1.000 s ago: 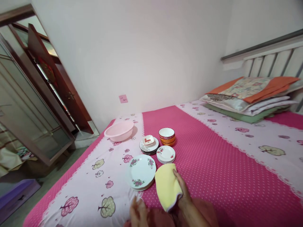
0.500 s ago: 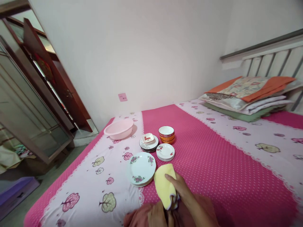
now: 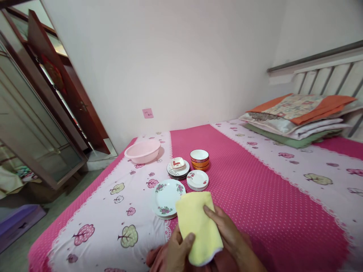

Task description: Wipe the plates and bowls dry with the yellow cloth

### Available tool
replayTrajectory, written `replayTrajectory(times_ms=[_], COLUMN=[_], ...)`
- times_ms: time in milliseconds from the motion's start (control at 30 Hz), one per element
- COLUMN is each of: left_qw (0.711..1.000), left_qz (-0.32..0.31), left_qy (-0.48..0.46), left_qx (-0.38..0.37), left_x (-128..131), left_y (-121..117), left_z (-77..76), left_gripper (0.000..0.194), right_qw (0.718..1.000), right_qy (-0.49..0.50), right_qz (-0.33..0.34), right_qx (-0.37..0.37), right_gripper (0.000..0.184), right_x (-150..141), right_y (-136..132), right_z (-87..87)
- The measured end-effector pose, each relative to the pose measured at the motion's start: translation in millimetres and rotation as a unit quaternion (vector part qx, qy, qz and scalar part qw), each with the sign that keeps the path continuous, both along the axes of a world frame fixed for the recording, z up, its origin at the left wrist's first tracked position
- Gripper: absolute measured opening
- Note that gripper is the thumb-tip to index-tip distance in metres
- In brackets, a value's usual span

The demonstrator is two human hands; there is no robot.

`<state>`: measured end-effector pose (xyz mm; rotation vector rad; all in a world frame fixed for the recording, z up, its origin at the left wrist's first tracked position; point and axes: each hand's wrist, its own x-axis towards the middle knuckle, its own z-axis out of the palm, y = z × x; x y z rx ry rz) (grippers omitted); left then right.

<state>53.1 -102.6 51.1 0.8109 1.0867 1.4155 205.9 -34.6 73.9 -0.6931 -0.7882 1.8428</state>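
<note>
A yellow cloth [image 3: 198, 226], folded into a rough rectangle, is held up close in front of me. My left hand [image 3: 179, 245] grips its lower left edge, thumb on top. On the right edge, my right hand [image 3: 222, 224] pinches it with the thumb over the front. Just beyond the cloth lies a stack of large flowered plates [image 3: 168, 197], whose right side the cloth partly covers. Behind are a stack of small flowered plates [image 3: 197, 179], dark-rimmed plates [image 3: 183, 170] with a small square dish [image 3: 177, 163] on top, and stacked orange bowls [image 3: 200, 160].
A pink basin [image 3: 142, 152] stands at the bed's far left near the wall. Folded bedding [image 3: 297, 117] is piled at the far right by the white headboard [image 3: 323, 81]. A purple box [image 3: 21, 224] sits on the floor to the left.
My left hand has risen from my lap and taken hold of the cloth's left side. The cloth is now spread wider between both hands.
</note>
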Motion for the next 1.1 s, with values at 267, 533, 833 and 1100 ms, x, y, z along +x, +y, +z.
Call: replayTrajectory(times_ms=[267,533,833,1100], left_qw=[0.995,0.996,0.976,0.983], left_qz=[0.085,0.023,-0.117,-0.062], left_qy=[-0.046,-0.082,-0.170,-0.132], left_qx=[0.008,0.014,0.066,0.114], left_x=[-8,-2,24,22], left_y=[2,29,98,75], left_z=[9.8,33.6,63.1,48.4], left_gripper=[0.067,0.064,0.061,0.054], right_qw=[0.966,0.925,0.958,0.897], right_qy=[-0.144,-0.244,-0.138,-0.305], right_qz=[-0.105,-0.238,-0.214,-0.238], right_qx=[0.187,0.168,0.129,0.212], right_gripper=[0.060,0.048,0.060,0.049], right_x=[-8,-3,26,22], right_y=[-4,0,31,4], right_z=[1.2,10.2,42.5,46.5])
